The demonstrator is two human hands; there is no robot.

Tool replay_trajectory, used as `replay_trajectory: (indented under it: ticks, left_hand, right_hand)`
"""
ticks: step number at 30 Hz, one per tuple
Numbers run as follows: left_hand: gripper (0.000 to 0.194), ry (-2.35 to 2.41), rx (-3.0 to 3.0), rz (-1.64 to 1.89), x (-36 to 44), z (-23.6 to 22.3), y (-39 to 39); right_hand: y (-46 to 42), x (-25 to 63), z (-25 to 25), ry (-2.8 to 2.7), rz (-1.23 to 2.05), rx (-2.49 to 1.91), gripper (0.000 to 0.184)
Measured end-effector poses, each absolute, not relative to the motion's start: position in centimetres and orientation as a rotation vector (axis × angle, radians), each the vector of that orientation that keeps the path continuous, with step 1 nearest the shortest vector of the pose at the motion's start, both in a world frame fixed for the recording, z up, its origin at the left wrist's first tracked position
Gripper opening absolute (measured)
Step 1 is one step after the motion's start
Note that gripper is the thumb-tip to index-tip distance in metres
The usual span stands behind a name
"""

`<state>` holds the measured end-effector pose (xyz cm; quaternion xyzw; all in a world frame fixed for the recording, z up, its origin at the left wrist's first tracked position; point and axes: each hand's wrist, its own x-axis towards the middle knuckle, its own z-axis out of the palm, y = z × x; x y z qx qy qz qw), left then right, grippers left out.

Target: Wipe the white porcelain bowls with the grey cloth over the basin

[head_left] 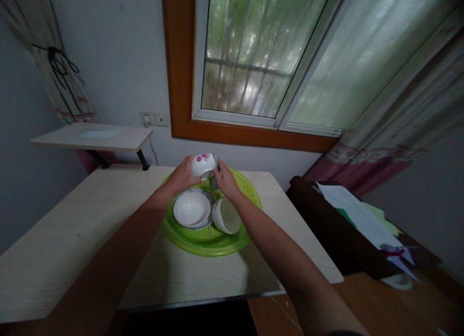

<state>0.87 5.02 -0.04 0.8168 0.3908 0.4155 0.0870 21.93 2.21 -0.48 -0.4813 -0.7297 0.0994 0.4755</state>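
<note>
A white bowl with pink flowers (203, 166) is tipped on its side above the green tray (217, 250). My left hand (182, 174) wraps round its left side and base. At the bowl's rim, my right hand (226, 180) is closed on a grey piece that looks like a cloth (213, 184), which hangs below the fingers. Beneath my hands, a white dish (191, 208) lies on a greyish plate in the tray. Another white bowl (228, 217) leans sideways to its right, partly covered by my right forearm. Thin chopstick-like sticks (210, 230) show between them.
The tray stands on a pale wooden table (145, 273). A small raised shelf (90, 137) with a paper sheet is at the back left. Behind the table are a wall socket (147, 117) and a window. Papers (357, 215) lie on a dark brown surface to the right.
</note>
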Motion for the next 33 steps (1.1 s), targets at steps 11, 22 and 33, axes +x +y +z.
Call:
replay_trajectory:
  ticks: [11, 22, 33]
  left_hand:
    - [0.061, 1.184, 2.456, 1.183, 0.8, -0.3, 5.1]
    - [0.062, 1.196, 2.353, 1.248, 0.9, 0.2, 4.7]
    - [0.069, 1.226, 2.285, 1.229, 1.0, 0.5, 4.0]
  right_hand:
    - [-0.5, 19.9, 1.5, -2.203, -0.093, -0.887, 0.048]
    - [0.3, 20.3, 1.2, -2.052, -0.009, -0.955, 0.051]
    - [2.2, 22.2, -0.4, -1.659, 0.523, -1.26, 0.051]
